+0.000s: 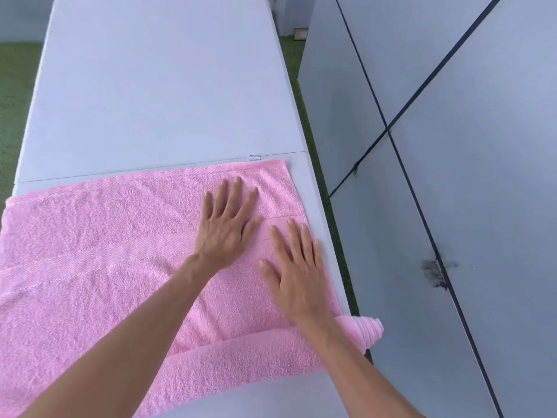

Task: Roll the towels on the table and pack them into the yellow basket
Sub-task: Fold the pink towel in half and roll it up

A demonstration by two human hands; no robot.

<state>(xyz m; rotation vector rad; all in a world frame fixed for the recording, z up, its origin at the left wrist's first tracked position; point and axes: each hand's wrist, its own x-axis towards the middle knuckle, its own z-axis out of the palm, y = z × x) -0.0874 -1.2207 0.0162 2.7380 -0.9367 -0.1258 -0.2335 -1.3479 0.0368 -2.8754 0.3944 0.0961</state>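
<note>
Your left hand (224, 227) and right hand (297, 270) lie flat, fingers straight, on the pink towel (99, 236) spread over the tabletop (156, 86); its near roll (241, 357) overhangs the right edge and may unravel.

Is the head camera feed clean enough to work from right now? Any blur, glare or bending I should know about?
Head view: light is soft and even, no glare on the table and barely any shadow; the right hand is slightly smeared, the left hand sharper; the pink towel shows clear texture; wide-angle bending curves the table edges and wall panels.
</note>
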